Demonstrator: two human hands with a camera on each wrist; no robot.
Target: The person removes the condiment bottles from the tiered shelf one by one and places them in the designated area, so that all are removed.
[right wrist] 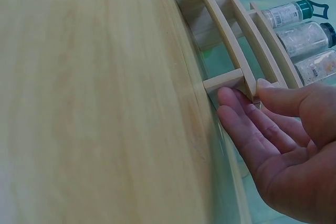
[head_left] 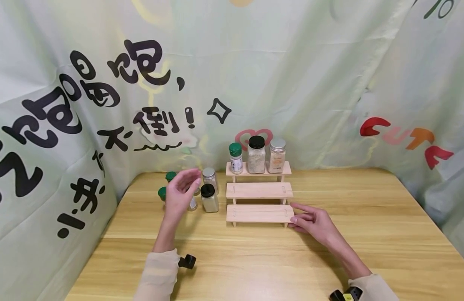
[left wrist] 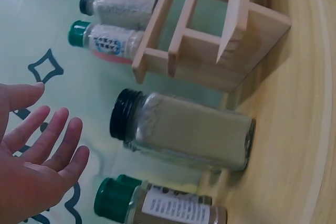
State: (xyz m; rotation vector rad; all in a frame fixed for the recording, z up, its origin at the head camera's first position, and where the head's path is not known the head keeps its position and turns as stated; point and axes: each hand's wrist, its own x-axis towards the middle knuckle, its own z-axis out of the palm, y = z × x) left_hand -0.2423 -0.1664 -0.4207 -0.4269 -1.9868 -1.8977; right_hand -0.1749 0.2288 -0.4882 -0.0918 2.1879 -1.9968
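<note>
My left hand (head_left: 180, 195) hovers over a group of spice jars on the table, its fingers spread and nothing held. Nearest to it stand a black-capped jar (head_left: 210, 200) of pale powder, a silver-capped jar (head_left: 210, 177) and green-capped bottles (left wrist: 173, 206), some partly hidden by the hand. My right hand (head_left: 313, 224) pinches the right end of the lowest step of a three-tier wooden rack (head_left: 259, 213), thumb above and fingers below. On its top tier stand a green-capped bottle (head_left: 236, 161), a black-capped jar (head_left: 257, 156) and a silver-capped jar (head_left: 277, 158).
The wooden table (head_left: 352, 200) carries the rack near its back edge, with the jar group to the rack's left. Behind hangs a pale green printed curtain (head_left: 310, 96), which continues around the left side.
</note>
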